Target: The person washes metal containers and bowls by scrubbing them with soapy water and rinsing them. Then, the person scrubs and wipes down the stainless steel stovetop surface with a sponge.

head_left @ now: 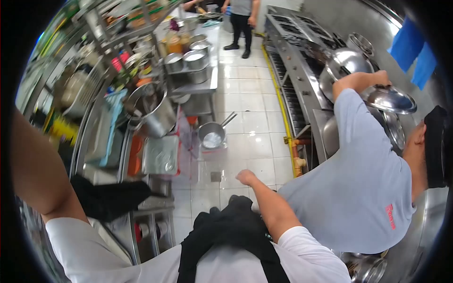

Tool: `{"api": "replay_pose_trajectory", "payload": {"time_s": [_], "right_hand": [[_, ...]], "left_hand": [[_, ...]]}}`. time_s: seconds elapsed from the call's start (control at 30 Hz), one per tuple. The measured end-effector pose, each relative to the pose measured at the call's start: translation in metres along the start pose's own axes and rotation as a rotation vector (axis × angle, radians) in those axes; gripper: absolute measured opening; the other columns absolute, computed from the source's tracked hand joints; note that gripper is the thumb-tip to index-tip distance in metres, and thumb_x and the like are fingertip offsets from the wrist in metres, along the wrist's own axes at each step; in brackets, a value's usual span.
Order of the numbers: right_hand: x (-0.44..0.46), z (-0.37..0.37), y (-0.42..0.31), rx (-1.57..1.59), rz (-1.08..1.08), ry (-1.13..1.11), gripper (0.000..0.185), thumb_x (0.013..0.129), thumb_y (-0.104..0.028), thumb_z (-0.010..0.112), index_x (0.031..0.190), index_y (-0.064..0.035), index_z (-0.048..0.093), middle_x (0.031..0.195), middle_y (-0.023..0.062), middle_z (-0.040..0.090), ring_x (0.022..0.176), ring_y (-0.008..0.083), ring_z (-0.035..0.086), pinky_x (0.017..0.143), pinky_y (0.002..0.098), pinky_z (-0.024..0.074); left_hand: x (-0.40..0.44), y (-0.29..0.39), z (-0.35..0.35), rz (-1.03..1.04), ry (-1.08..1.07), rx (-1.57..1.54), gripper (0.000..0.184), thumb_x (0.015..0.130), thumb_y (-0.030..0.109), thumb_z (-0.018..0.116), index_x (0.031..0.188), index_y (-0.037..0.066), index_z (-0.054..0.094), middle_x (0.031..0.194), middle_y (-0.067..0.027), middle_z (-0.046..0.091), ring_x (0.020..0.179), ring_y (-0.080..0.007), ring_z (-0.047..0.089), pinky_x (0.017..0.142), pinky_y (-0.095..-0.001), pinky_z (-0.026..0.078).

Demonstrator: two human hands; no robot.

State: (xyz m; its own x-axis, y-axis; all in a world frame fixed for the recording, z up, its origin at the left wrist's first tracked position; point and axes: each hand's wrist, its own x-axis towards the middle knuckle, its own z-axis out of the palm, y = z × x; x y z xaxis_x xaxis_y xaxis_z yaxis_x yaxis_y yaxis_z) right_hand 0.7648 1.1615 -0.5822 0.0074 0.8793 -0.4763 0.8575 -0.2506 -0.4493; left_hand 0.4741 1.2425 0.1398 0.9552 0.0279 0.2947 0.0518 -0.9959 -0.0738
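My right hand (245,177) hangs low over the white tiled floor (257,144). Its fingers are curled closed, and I see nothing in them. Nearest to it is a saucepan (212,134) with a long handle, which sits low beside the shelving. On the other side my left arm reaches up along the frame's edge, and the hand itself is out of sight. Close to that arm are a black cloth (111,198) and the steel shelving.
To my right a co-worker in a grey shirt (349,184) holds a pot lid (391,100) by the stove (295,52). Large pots (347,63) stand there. Left are a tall stockpot (158,118), a clear plastic container (160,155) and counter pots (194,60). Another person (241,26) stands ahead.
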Motion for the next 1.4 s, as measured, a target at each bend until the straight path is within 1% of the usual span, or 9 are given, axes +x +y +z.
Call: {"api": "replay_pose_trajectory", "payload": {"time_s": [0.3,0.47,0.73,0.97,1.07,1.17,1.2,1.27,1.4], "right_hand": [[0.082,-0.070,0.005,0.020,0.130,-0.084,0.043,0.084,-0.038,0.051,0.095,0.0001,0.067,0.107,0.0221,0.061,0.102,0.0359,0.057,0.088,0.0413,0.0453],[0.153,-0.088,0.043,-0.026,0.018,-0.084,0.040,0.082,-0.036,0.054,0.094,-0.0007,0.067,0.106,0.0217,0.061,0.100,0.0353,0.058,0.088,0.0411,0.0457],[0.125,-0.200,0.126,0.162,0.340,0.062,0.041,0.077,-0.037,0.057,0.098,-0.0040,0.067,0.102,0.0185,0.064,0.099,0.0339,0.058,0.088,0.0408,0.0451],[0.112,-0.197,0.252,0.257,0.613,-0.122,0.034,0.082,-0.034,0.059,0.102,-0.0069,0.067,0.079,0.0121,0.065,0.064,0.0223,0.062,0.052,0.0366,0.0490],[0.130,-0.209,0.290,0.272,0.687,-0.215,0.033,0.083,-0.033,0.058,0.102,-0.0082,0.067,0.073,0.0100,0.063,0.064,0.0228,0.061,0.052,0.0363,0.0490],[0.167,-0.219,0.338,0.025,0.411,-0.274,0.032,0.084,-0.033,0.057,0.098,-0.0053,0.066,0.070,0.0095,0.060,0.062,0.0223,0.060,0.052,0.0367,0.0489],[0.178,-0.272,0.313,0.258,0.653,-0.341,0.033,0.085,-0.033,0.056,0.099,-0.0034,0.064,0.074,0.0106,0.060,0.061,0.0219,0.059,0.052,0.0360,0.0486],[0.224,-0.286,0.355,0.177,0.543,-0.363,0.036,0.084,-0.035,0.056,0.099,-0.0029,0.062,0.072,0.0108,0.059,0.059,0.0222,0.057,0.051,0.0363,0.0481],[0.323,-0.392,0.371,0.491,0.639,-0.049,0.035,0.082,-0.032,0.057,0.093,-0.0006,0.064,0.072,0.0114,0.062,0.062,0.0219,0.059,0.055,0.0372,0.0482]], "left_hand": [[0.063,-0.093,0.083,-0.027,0.376,-0.537,0.024,0.082,0.022,0.057,0.093,0.001,0.053,0.085,-0.0110,0.054,0.076,-0.0182,0.052,0.072,-0.0301,0.044],[0.057,-0.127,0.221,-0.598,0.623,-0.961,0.020,0.077,0.013,0.064,0.089,0.000,0.054,0.073,-0.0052,0.056,0.063,-0.0108,0.051,0.056,-0.0223,0.040],[0.066,-0.238,0.335,-0.928,0.569,-1.446,0.020,0.077,0.005,0.068,0.095,-0.001,0.061,0.082,-0.0050,0.064,0.075,-0.0104,0.061,0.069,-0.0224,0.047],[0.152,-0.295,0.401,-0.891,0.429,-1.509,0.018,0.081,0.005,0.064,0.098,0.000,0.061,0.084,-0.0029,0.064,0.078,-0.0080,0.060,0.068,-0.0211,0.045],[0.190,-0.310,0.432,-1.018,0.407,-1.477,0.017,0.082,0.008,0.064,0.097,0.000,0.062,0.083,-0.0038,0.065,0.078,-0.0084,0.060,0.067,-0.0208,0.045],[0.225,-0.326,0.467,-1.194,0.455,-1.468,0.017,0.081,0.008,0.062,0.096,-0.001,0.061,0.082,-0.0076,0.065,0.072,-0.0092,0.058,0.065,-0.0212,0.044],[0.233,-0.333,0.475,-1.231,0.443,-1.473,0.017,0.081,0.008,0.062,0.096,-0.001,0.061,0.082,-0.0071,0.064,0.072,-0.0089,0.058,0.065,-0.0211,0.044],[0.246,-0.351,0.485,-1.289,0.449,-1.468,0.017,0.081,0.007,0.063,0.096,-0.001,0.062,0.082,-0.0061,0.064,0.072,-0.0083,0.058,0.065,-0.0208,0.044],[0.266,-0.377,0.488,-1.379,0.443,-1.367,0.017,0.081,0.008,0.063,0.096,0.000,0.062,0.081,-0.0055,0.064,0.071,-0.0081,0.057,0.064,-0.0210,0.044]]}}
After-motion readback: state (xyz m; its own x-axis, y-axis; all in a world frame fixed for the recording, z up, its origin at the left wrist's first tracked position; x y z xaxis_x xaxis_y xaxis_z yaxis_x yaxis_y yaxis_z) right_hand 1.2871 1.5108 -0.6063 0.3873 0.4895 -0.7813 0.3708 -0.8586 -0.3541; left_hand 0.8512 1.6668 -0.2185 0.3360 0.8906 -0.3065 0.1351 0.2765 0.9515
